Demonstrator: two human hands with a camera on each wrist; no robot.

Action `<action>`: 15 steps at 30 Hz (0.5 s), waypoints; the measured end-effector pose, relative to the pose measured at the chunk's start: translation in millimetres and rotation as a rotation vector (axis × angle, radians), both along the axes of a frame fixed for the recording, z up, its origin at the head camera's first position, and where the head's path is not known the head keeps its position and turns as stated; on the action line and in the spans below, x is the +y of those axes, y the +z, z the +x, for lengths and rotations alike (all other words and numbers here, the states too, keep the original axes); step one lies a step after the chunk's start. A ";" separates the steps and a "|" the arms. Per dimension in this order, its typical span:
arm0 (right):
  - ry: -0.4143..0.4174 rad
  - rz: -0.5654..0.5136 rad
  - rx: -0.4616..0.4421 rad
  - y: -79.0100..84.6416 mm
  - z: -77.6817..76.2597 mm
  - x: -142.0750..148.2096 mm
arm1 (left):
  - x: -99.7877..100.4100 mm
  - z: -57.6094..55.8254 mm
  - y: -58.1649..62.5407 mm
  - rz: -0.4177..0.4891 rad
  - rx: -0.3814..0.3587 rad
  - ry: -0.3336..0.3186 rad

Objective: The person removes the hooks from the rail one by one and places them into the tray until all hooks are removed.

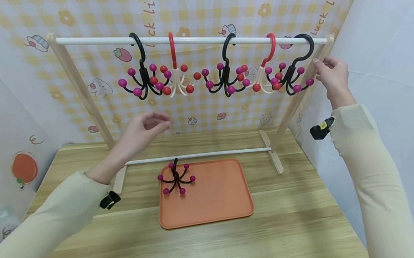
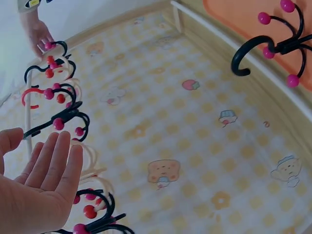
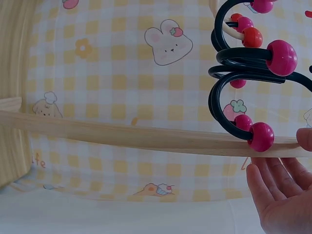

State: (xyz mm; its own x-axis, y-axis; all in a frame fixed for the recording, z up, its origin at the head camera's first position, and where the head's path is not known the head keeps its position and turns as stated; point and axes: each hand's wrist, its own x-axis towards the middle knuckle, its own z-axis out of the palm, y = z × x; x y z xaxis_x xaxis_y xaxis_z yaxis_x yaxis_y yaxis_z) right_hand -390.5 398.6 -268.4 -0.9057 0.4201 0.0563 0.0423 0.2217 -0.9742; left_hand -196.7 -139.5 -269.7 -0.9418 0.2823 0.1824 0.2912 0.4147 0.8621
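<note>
My left hand (image 1: 144, 132) is raised in front of the rack, below the leftmost hanging hooks, fingers loosely extended with nothing in them. My right hand (image 1: 333, 74) holds the right wooden post (image 3: 146, 138) near its top, thumb on one side and fingers on the other. Beside it a black multi-prong hook (image 1: 292, 72) with magenta ball tips hangs tilted from the white rod (image 1: 197, 40). Along the rod hang two more black hooks and two red-and-white ones, such as this red-and-white hook (image 1: 174, 64). Another black hook (image 1: 176, 177) lies on an orange tray (image 1: 214, 196).
The left wooden post (image 1: 81, 88) carries the rod's other end. A lower white bar (image 1: 198, 155) runs between the feet behind the tray. The rack stands on a wooden table (image 1: 128, 248), with a yellow checked cloth (image 1: 192, 3) behind and pale cloth on both sides.
</note>
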 end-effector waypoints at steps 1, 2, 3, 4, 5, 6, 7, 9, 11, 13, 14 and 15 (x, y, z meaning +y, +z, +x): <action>0.001 -0.004 0.006 -2.0 -3.3 2.8 | 0.3 -0.3 4.0 0.009 0.014 0.009; 0.011 0.001 0.014 -4.7 -7.5 7.0 | 0.5 -0.6 8.1 0.016 0.028 0.020; 0.015 0.002 0.024 -7.6 -12.4 11.4 | 0.6 -1.4 11.9 0.025 0.050 0.033; 0.023 0.010 0.032 -10.7 -17.2 15.9 | 0.7 -2.4 15.7 0.032 0.072 0.046; 0.023 0.016 0.041 -14.0 -22.5 20.2 | 0.8 -3.4 19.3 0.042 0.097 0.059; 0.021 0.023 0.047 -17.3 -27.9 24.3 | 0.9 -4.2 22.9 0.059 0.118 0.070; 0.019 0.028 0.052 -20.4 -32.6 28.1 | 0.7 -5.4 26.1 0.073 0.140 0.083; 0.016 0.037 0.056 -25.4 -40.4 34.1 | 0.6 -8.5 31.6 0.109 0.191 0.114; 0.016 0.038 0.053 -27.3 -43.3 36.6 | 0.4 -11.7 37.3 0.153 0.230 0.143; 0.016 0.038 0.053 -26.4 -41.8 35.5 | 0.1 -15.0 43.3 0.176 0.249 0.177; 0.019 0.033 0.049 -23.6 -37.3 32.2 | 0.0 -17.1 46.1 0.185 0.258 0.194; 0.021 0.021 0.042 -19.8 -31.6 27.9 | -0.4 -19.1 49.0 0.191 0.255 0.211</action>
State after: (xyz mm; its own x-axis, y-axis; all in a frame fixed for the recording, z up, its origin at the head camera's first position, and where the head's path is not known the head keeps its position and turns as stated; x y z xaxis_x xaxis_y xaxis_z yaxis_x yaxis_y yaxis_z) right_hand -422.1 426.5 -288.2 -0.9111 0.3990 0.1035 -0.0039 0.2429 -0.9701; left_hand -215.8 -139.9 -220.7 -0.8932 0.0253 0.4489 0.4317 0.3277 0.8404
